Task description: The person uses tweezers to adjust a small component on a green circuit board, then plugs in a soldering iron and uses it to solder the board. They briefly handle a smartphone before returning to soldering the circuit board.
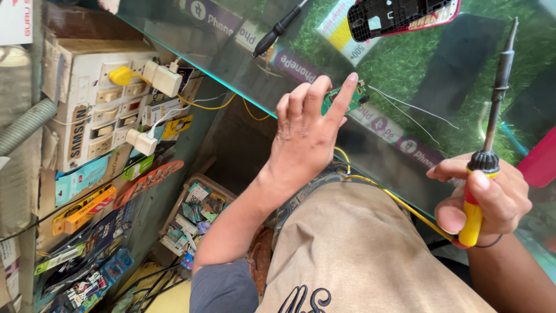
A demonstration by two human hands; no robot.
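Observation:
My left hand (307, 136) reaches over the near edge of a glass counter (231, 64) and pinches a small green circuit board (341, 99) between the fingers and thumb. Two thin white wires (414, 110) trail from the board across the glass. My right hand (489, 200) grips the yellow and red handle of a soldering iron (492, 130), whose dark shaft points up and away, apart from the board. A yellow cord (399, 203) runs from the iron across my lap.
A black and red phone shell (399, 14) and a black-handled tool (278, 29) lie on the glass farther off. A white switch and socket board with plugs (119, 95) hangs at the left. Packaged goods and a box of small parts (194, 214) sit below.

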